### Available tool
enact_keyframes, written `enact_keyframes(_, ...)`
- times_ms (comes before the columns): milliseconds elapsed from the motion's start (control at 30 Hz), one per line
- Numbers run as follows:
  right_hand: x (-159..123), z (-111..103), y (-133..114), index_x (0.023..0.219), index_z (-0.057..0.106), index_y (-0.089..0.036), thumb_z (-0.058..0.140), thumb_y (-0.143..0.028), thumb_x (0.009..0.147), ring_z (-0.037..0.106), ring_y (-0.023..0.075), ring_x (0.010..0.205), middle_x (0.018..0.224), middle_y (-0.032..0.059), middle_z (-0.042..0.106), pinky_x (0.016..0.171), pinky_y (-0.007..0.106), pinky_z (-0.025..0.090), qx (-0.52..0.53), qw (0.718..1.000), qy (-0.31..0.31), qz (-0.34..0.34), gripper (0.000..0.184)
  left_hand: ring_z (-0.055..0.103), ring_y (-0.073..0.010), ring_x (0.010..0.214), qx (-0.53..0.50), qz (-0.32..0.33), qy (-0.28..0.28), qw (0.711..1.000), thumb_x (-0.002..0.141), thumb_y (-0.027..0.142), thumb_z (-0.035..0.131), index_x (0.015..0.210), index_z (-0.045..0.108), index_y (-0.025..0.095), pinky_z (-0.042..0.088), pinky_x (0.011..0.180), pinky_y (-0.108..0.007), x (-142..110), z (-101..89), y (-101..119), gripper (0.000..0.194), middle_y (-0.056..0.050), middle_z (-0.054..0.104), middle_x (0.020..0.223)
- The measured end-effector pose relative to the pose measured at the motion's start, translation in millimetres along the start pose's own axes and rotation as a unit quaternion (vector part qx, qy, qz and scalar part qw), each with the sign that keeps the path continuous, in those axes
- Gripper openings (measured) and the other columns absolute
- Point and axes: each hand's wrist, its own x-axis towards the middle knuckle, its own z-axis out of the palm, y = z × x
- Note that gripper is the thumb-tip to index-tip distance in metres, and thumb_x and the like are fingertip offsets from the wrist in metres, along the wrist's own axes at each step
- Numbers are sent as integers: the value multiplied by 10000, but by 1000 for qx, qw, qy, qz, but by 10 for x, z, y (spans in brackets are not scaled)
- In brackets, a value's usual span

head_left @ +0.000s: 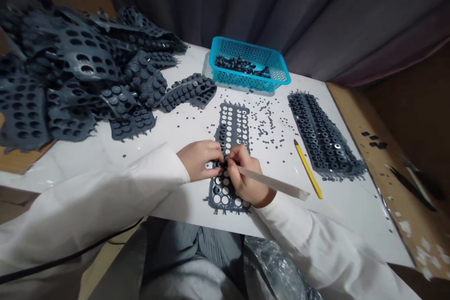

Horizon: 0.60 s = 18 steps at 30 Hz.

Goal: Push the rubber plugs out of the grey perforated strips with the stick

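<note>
A dark grey rubber sheet (pixel 228 137) with rows of round holes lies lengthwise in front of me. White shows through many of its holes, while some hold dark ring-like pieces. My left hand (pixel 203 160) rests on the sheet's left edge, fingers curled and gripping it. Pinched in my right hand (pixel 248 178) is a slim tool with a flat, pale handle (pixel 272 181), which slants down to the right. The tool's tip is hidden between the fingertips, close to my left fingers. Small dark discs (pixel 269 122) are scattered on the table around the sheet.
A turquoise basket (pixel 246 78) with small dark parts stands at the back. Many rubber sheets (pixel 84 61) are heaped at left. Another sheet (pixel 325 138) with round pieces lies at right, beside a yellow pen-like tool (pixel 308 170). Dark tweezers-like tool (pixel 413 186) lies on the brown board.
</note>
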Motion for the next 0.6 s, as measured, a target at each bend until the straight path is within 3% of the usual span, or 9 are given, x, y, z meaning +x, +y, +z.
enact_keyframes(267,-15,6,31,816,365,-231,400,-166,815,400,118,464,592,-49,412,490,240,313,18,1000,10,9,73,542,-122,672,-36,7,55,998,746,136,529,727,599,160,438,638,-220,-31,-37,7,77,-16,616,686)
enact_keyframes(433,-11,-10,52,833,385,-223,427,-153,810,426,109,507,654,-37,450,516,239,334,54,998,10,16,84,558,-164,764,-21,-2,27,999,712,197,572,872,617,131,465,698,-265,-22,-50,-6,179,-63,617,805)
enact_keyframes(600,-8,-2,65,809,397,-216,431,-144,813,418,94,496,618,-55,439,511,229,335,112,992,34,35,79,558,-168,817,-4,-3,-7,1000,766,238,552,917,637,142,468,736,-270,-16,-38,-9,199,-69,610,859)
